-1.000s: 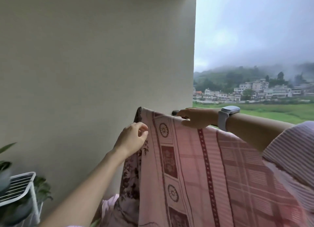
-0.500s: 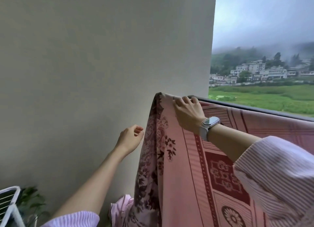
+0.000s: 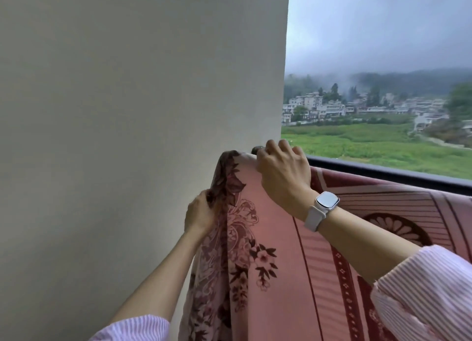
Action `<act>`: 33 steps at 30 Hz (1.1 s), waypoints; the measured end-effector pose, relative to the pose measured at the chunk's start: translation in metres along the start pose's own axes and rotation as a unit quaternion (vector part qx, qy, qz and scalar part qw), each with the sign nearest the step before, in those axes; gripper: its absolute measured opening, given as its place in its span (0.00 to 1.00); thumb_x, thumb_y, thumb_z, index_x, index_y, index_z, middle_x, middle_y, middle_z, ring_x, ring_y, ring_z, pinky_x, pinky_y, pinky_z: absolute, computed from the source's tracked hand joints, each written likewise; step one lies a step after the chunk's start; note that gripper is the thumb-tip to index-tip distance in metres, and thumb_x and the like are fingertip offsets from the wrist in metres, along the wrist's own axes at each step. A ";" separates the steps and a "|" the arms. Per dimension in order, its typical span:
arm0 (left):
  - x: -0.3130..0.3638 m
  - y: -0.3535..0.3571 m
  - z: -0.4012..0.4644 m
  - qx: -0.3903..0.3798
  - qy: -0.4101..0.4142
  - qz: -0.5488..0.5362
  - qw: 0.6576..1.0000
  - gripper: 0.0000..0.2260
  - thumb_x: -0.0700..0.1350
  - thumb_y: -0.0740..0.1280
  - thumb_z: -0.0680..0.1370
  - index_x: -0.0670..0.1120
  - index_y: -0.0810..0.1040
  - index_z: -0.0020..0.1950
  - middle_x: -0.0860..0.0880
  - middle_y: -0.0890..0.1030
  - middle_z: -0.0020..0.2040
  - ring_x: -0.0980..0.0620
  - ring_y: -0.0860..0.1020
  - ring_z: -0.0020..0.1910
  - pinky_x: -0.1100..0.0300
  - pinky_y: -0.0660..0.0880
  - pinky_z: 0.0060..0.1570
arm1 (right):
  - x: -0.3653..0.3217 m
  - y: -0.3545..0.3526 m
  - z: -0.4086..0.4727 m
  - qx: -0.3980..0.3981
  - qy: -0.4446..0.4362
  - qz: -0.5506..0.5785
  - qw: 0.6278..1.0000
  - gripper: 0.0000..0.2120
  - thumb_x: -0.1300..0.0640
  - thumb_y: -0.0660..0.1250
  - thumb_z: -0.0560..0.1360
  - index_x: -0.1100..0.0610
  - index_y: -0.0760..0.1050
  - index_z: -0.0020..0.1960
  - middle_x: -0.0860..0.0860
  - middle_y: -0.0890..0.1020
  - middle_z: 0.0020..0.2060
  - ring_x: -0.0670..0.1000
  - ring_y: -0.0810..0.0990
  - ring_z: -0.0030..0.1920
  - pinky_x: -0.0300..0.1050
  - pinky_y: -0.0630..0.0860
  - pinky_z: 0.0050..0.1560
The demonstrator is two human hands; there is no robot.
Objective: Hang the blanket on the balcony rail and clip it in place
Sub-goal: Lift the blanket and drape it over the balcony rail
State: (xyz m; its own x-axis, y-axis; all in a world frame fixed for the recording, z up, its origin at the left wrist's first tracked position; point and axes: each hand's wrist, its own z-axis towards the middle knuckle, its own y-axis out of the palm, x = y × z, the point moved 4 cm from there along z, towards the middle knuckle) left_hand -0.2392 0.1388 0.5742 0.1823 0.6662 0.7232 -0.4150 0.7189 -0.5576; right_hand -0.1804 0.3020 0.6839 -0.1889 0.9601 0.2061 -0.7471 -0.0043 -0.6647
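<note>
Pink woven blanket (image 3: 293,276) with dark red floral border and striped panels, draped over the dark metal balcony rail (image 3: 383,173) beside the plain cream wall (image 3: 127,136). Left hand (image 3: 200,215) gripping its bunched edge; right hand (image 3: 283,172) curled over the top at the rail end. Beyond, green field, pale houses, misty hills.

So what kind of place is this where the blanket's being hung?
Most likely a home balcony, high up and open to the air: a dark rail carries the pink blanket, a plain wall closes one side, and fields and village houses lie below.
</note>
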 end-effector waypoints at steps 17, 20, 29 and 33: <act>0.165 -0.078 0.079 0.140 0.274 -0.077 0.948 0.09 0.40 0.60 0.76 0.40 0.80 0.48 0.36 0.82 0.44 0.36 0.78 0.43 0.56 0.66 0.36 | 0.099 -0.091 0.035 0.123 0.298 0.080 0.943 0.09 0.69 0.56 0.72 0.62 0.68 0.50 0.55 0.70 0.41 0.55 0.69 0.38 0.46 0.62 0.40; 0.238 -0.072 0.064 0.140 0.342 -0.120 0.921 0.11 0.43 0.60 0.78 0.42 0.79 0.54 0.40 0.83 0.49 0.39 0.80 0.46 0.54 0.74 0.42 | 0.149 -0.137 0.023 0.178 0.314 0.051 0.931 0.08 0.69 0.55 0.72 0.62 0.68 0.49 0.56 0.71 0.41 0.58 0.71 0.39 0.47 0.65 0.40; 0.389 -0.025 -0.029 0.110 0.470 -0.262 0.836 0.10 0.45 0.62 0.78 0.39 0.76 0.49 0.45 0.79 0.43 0.53 0.73 0.38 0.73 0.64 0.34 | 0.273 -0.255 -0.071 0.272 0.292 -0.056 0.915 0.04 0.66 0.56 0.74 0.58 0.67 0.45 0.59 0.77 0.46 0.61 0.75 0.42 0.59 0.73 0.47; 0.426 0.009 -0.081 0.081 0.498 -0.277 0.818 0.10 0.45 0.61 0.78 0.39 0.75 0.45 0.47 0.76 0.38 0.55 0.70 0.33 0.72 0.64 0.30 | 0.314 -0.285 -0.126 0.248 0.266 -0.079 0.928 0.05 0.66 0.57 0.74 0.57 0.66 0.44 0.60 0.77 0.44 0.62 0.76 0.40 0.59 0.74 0.43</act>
State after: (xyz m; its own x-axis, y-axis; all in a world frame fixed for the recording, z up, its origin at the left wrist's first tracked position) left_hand -0.0934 0.4454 0.8443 0.9844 0.1359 0.1115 -0.1203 0.9833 -0.1364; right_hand 0.0536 0.6404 0.8474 0.1909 0.9612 -0.1991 -0.9652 0.1469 -0.2161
